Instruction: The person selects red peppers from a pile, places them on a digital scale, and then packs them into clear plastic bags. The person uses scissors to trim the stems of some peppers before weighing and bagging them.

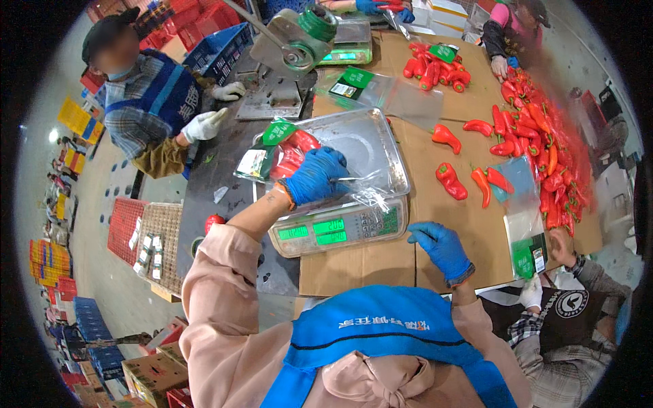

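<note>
My left hand [317,176], in a blue glove, is closed on the gathered end of a clear plastic bag. Red peppers [292,158] fill the bag, which has a green printed panel and lies on the left side of the metal pan [359,143] of a digital scale. The bag's loose clear end [375,191] trails to the right, over the pan's front edge. Lit green displays [329,226] show on the scale's front. Just right of the scale, my right hand [443,250], also blue-gloved, hovers with nothing in it, fingers slightly apart.
Loose red peppers [530,132] are heaped along the right of the cardboard-covered table [357,270]. Flat printed bags [352,84] lie beyond the scale. A metal machine [296,43] stands at the back. Co-workers stand at the left [153,102], right and far side.
</note>
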`<state>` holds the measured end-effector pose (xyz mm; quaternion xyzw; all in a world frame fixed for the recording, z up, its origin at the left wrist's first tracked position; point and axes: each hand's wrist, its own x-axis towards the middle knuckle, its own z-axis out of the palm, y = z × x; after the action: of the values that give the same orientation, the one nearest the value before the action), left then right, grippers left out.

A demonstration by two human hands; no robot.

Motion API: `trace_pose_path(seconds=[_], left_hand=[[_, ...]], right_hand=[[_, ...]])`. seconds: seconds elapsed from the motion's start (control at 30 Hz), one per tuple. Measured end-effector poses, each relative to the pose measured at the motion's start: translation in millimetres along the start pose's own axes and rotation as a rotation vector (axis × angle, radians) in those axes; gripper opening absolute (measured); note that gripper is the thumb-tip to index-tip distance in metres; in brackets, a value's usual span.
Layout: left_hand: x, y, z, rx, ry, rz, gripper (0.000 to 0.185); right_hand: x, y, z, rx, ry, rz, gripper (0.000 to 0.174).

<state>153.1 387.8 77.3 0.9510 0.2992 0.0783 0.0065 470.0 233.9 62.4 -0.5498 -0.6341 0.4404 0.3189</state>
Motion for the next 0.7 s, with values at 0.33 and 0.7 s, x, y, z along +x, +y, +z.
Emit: trace_pose_path(seconds=[0.33,0.7], left_hand=[[-39,-109,-149,-1.016,0.703,-0.403,0.032],[-111,-224,-217,-0.603,0.689,-0.516,0.029]], right_hand=[[-2,-1,0,0.067,-0.003,0.061,0.023],[2,3,1,0.111,-0.023,0.090,0.022]])
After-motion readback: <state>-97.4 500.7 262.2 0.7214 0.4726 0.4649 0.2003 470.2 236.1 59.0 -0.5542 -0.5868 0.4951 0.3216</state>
